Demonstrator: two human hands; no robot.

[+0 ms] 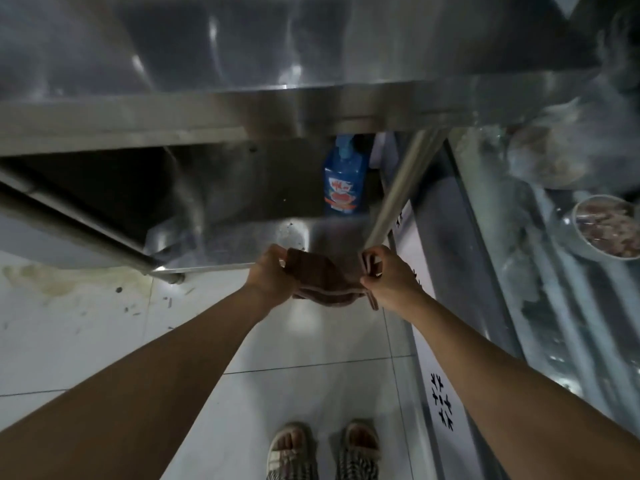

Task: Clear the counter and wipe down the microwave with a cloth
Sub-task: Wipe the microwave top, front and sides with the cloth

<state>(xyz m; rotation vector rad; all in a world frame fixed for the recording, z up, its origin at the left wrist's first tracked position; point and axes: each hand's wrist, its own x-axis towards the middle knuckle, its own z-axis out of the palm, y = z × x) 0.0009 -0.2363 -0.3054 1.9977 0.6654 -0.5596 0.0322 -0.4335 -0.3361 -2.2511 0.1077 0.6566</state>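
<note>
Soft ribbed brown cloth (323, 277) sagged between both hands: left hand (272, 275) and right hand (389, 277) each pinched an end, arms outstretched.

Brown ribbed cloth (323, 278); brushed steel counter (242, 105), smeared; glossy white floor tiles (311, 358); blue plastic bottle (344, 181).

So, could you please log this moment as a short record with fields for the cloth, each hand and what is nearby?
cloth: brown cloth, stretched between both hands in front of the steel counter
left hand: left hand grips the cloth's left edge
right hand: right hand pinches the cloth's right edge
lower shelf: blue bottle stands at the back
right side: bowl of food behind glass
floor: white tiles, stained near the counter leg
microwave: not in view
</note>
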